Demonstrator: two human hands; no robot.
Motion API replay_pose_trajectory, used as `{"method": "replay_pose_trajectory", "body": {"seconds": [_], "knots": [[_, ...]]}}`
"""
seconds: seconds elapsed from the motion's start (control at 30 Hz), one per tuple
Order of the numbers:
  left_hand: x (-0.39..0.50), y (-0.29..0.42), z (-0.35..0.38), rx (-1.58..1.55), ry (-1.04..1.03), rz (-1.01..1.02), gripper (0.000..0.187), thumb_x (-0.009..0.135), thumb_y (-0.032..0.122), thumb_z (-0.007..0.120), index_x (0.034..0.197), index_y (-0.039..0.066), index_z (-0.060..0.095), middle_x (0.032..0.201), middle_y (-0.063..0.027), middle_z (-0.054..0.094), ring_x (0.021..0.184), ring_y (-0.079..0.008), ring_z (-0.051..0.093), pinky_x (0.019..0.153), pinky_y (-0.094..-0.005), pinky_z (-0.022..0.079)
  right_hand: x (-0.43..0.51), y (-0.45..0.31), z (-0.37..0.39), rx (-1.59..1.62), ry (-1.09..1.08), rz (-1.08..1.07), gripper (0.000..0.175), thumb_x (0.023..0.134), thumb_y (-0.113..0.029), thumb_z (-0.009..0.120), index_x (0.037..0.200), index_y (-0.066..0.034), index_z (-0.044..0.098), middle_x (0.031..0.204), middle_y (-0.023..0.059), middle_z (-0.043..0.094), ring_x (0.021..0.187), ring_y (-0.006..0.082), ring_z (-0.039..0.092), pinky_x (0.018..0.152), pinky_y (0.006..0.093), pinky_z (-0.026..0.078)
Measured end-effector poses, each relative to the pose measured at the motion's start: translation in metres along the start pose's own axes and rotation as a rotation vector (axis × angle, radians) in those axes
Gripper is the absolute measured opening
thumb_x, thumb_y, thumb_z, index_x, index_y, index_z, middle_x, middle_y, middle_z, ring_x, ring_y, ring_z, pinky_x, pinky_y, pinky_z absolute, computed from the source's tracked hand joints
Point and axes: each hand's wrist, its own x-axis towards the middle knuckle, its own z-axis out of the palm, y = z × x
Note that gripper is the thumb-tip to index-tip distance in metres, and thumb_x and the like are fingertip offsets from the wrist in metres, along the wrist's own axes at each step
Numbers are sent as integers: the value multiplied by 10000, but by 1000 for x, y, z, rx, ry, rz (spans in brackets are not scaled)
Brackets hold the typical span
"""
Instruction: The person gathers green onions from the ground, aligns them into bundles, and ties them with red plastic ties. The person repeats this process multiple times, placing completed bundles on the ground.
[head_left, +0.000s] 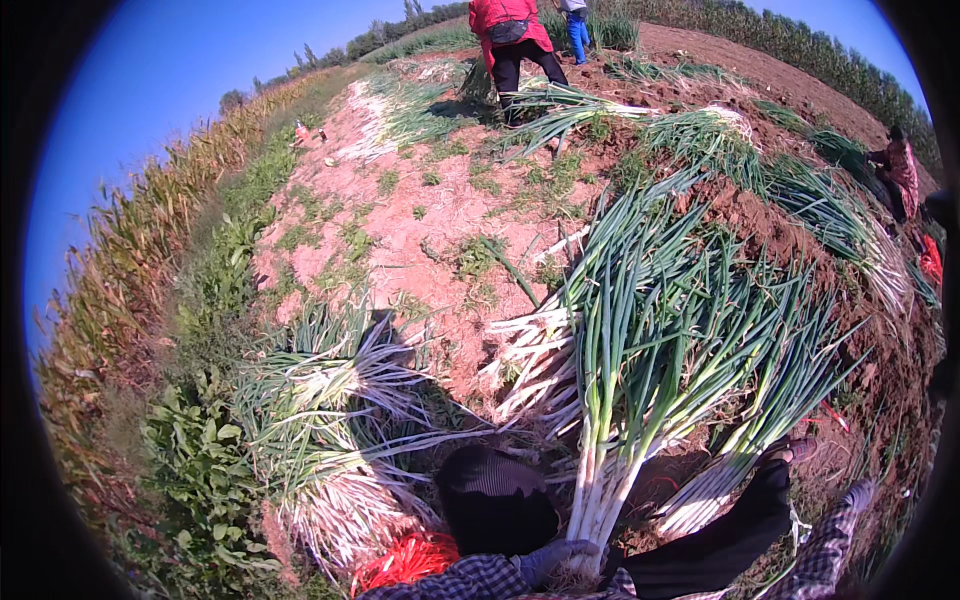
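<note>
My left hand (556, 561), in a light glove below a checked sleeve, grips the white root ends of a bundle of long green onions (604, 457) at the bottom centre. The green leaves of this bundle spread upward over more onions behind it. Far out at the lower right is my right hand (859, 493), gloved, at the end of its checked sleeve; its fingers are too small and blurred to read. Another bundle of onions (712, 480) lies between the hands, near my shoe. Left of my dark-clad knee lies a heap of onions (352, 480).
Red plastic strips (409, 561) lie beside the left heap. More onions (855, 217) lie along the dug soil at right. A person in a red jacket (510, 22) stands ahead, another person (577, 30) is behind, and a third (900, 172) is at right. Dry corn borders the left.
</note>
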Motion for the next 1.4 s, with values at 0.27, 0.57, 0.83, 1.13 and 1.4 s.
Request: {"method": "replay_pose_trajectory", "body": {"seconds": [0.27, 0.57, 0.83, 1.13, 1.4], "knots": [[33, 13, -5, 6, -148, -38, 354, 906, 218, 561, 1188, 5, 533, 1013, -75, 613, 941, -180, 606, 890, -333, 481, 25, 33, -262, -277, 125, 269, 410, 963, -365, 473, 1280, -108, 519, 1124, 56, 637, 908, 177, 625, 764, 326, 502], [29, -3, 58, -315, -165, -145, 371, 831, 169, 631, 1154, 4, 550, 1034, -94, 617, 944, -220, 611, 899, -393, 478, -215, -15, 76, 260, -1084, 555, 636, 859, -495, 613, 1288, -65, 425, 1218, 164, 558, 1028, 270, 583, 830, 399, 504], [10, 22, 116, 13, 33, 50, 329, 854, 134, 596, 1136, -34, 565, 910, -100, 627, 810, -176, 629, 734, -292, 528, -367, 45, 178, 757, -1936, 1335, 515, 907, -411, 564, 1238, -21, 512, 1145, 156, 606, 985, 254, 616, 782, 437, 534], [38, 3, 46, 277, 224, 16, 378, 854, 94, 574, 1207, -34, 524, 953, -113, 629, 832, -191, 631, 806, -297, 522, -394, 31, 157, 256, -1224, 1056, 569, 927, -477, 507, 1159, 42, 535, 991, 178, 637, 863, 271, 645, 765, 410, 537], [39, 4, 55, 237, 369, -39, 287, 878, 160, 598, 1104, -17, 582, 945, -109, 648, 806, -201, 644, 749, -322, 535, -415, 93, 191, 151, -1292, 801, 471, 938, -463, 514, 1063, -19, 607, 877, 45, 625, 768, 141, 596, 700, 318, 507]]}}
